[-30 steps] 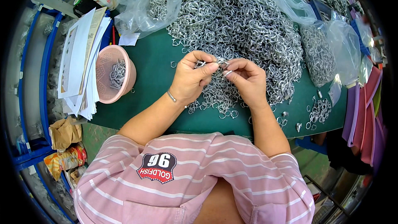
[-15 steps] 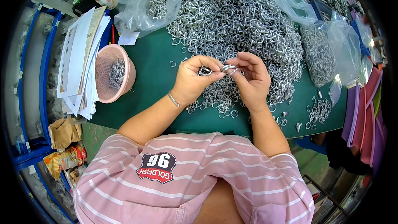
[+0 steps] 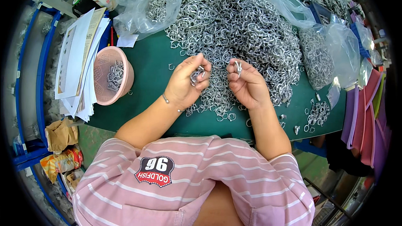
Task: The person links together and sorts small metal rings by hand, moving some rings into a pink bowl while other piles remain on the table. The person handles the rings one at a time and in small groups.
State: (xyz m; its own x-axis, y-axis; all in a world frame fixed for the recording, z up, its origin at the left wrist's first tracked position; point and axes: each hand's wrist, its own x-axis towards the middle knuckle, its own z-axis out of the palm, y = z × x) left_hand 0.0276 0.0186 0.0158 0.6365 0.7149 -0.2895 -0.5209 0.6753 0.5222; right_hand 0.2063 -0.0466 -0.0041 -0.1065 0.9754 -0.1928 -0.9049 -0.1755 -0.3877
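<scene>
My left hand (image 3: 184, 84) is curled around a few silvery metal rings (image 3: 197, 75), which show between its thumb and fingers. Between the thumb and fingertips of my right hand (image 3: 250, 84) some shiny metal rings (image 3: 238, 68) are pinched, seen edge-on. The two hands are apart, both over the near part of a large heap of similar open metal rings (image 3: 251, 29) on the green table (image 3: 146, 67). Fingers hide part of what each hand holds.
At the left stands a pink basket (image 3: 129, 79) with rings inside, beside stacked papers (image 3: 75, 58). Clear plastic bags (image 3: 289, 4) lie behind; a filled bag (image 3: 316, 54) is at the right. A small ring pile (image 3: 318, 113) sits near the right front edge.
My hands were together at the rings; now they have moved apart. The left fingers have curled around rings, and the right hand has drawn away with rings between its fingertips.
</scene>
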